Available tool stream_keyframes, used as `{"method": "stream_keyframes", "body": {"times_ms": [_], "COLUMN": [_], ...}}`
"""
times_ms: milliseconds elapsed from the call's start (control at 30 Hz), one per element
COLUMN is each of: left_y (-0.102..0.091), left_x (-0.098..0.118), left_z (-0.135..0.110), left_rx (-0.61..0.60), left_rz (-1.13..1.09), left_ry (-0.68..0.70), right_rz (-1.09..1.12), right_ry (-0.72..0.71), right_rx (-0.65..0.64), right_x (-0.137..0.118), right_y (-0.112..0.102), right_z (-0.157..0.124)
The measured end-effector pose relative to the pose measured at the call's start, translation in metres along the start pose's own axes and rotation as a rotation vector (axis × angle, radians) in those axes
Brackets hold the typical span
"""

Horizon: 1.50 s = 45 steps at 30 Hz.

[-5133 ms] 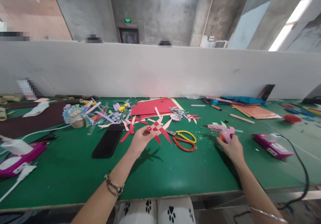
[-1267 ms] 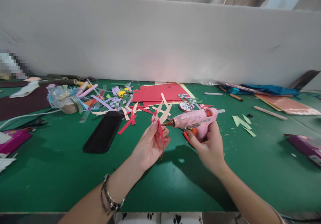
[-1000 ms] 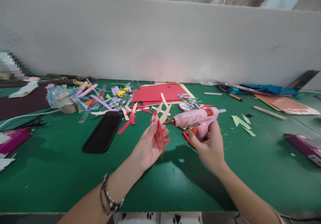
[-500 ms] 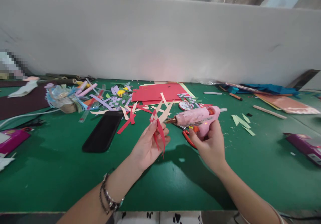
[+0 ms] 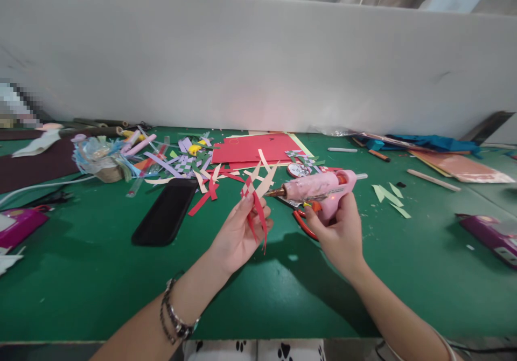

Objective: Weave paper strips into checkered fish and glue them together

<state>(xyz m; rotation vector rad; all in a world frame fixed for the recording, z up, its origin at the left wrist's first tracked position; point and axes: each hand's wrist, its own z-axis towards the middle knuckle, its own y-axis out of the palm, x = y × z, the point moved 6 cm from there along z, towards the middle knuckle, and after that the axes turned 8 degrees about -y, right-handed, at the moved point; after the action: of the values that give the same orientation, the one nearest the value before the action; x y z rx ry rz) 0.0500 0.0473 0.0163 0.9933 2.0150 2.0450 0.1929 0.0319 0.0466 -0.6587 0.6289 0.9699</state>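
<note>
Left hand [image 5: 236, 238] pinches a red-and-cream paper weave [image 5: 246, 189] while the right hand [image 5: 340, 235] grips a pink glue gun [image 5: 312, 185].

Both are held above a green table [image 5: 250, 302]; whether nozzle [image 5: 276, 192] and paper touch is unclear. Clean work likely calls for steady wrists, a small dab and skin kept clear of the metal.

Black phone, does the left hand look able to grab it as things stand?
Probably not without letting go first: the left hand is holding the red-and-cream paper weave. Otherwise the way looks free: the black phone lies close by, nothing between.
</note>
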Motion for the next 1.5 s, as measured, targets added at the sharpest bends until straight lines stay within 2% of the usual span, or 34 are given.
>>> {"method": "stream_keyframes", "body": {"times_ms": [267,533,800,1067,1500], "left_y": [-0.0005,0.0013,-0.0058,-0.0014,-0.0033], "left_x": [0.0,0.0003,-0.0002,0.0023,0.0036], "left_z": [-0.0005,-0.0011,-0.0013,-0.0025,-0.0018], "left_rx": [0.0,0.018,0.126,0.113,0.105], "left_rz": [0.004,0.005,0.011,0.032,0.003], "left_ry": [-0.002,0.002,0.002,0.025,0.05], "right_rz": [0.0,-0.005,-0.051,-0.083,-0.039], "right_ry": [0.022,0.019,0.013,0.02,0.024], "right_rx": [0.042,0.013,0.047,0.076,0.007], "right_x": [-0.0004,-0.0008,-0.0025,-0.0025,-0.0008], "right_y": [-0.0036,-0.0026,-0.005,-0.0083,-0.0035], "right_z": [0.0008,0.0004,0.0007,0.0013,0.001]}}
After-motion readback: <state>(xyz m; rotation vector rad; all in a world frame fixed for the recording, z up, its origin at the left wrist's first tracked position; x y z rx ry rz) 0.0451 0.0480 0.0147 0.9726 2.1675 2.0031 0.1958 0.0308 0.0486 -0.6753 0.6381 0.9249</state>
